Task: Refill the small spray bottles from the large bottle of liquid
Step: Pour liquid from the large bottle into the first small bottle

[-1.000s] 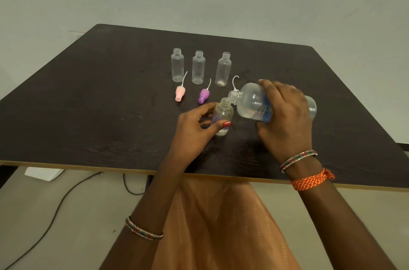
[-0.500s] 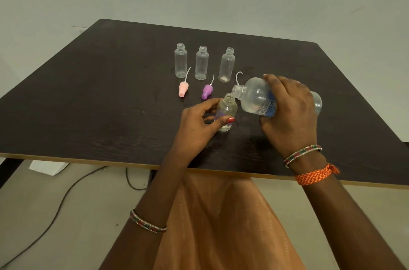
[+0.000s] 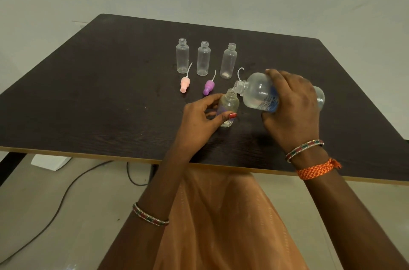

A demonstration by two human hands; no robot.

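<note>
Right hand (image 3: 292, 108): grips the large bottle (image 3: 261, 92) around its body, tipped nearly sideways, neck pointing left and down.
Left hand (image 3: 199, 119): thumb and fingers curl round the small spray bottle (image 3: 229, 107), which stands on the table (image 3: 88, 92) in front of the person.
Large bottle: clear, blue-printed label, clear liquid pooled along its lower side; its mouth sits right at the small bottle's open neck.
Small spray bottle: uncapped, clear; how full it is cannot be told.
Back row: three clear bottles (image 3: 203, 58) stand upright and uncapped, well apart from the hands; the right one (image 3: 228, 60) shows a pale trace at its bottom, the others look empty.
Spray tops: a pink one (image 3: 184, 84) and a purple one (image 3: 209, 87) lie on the table before the row, each with a thin tube.
</note>
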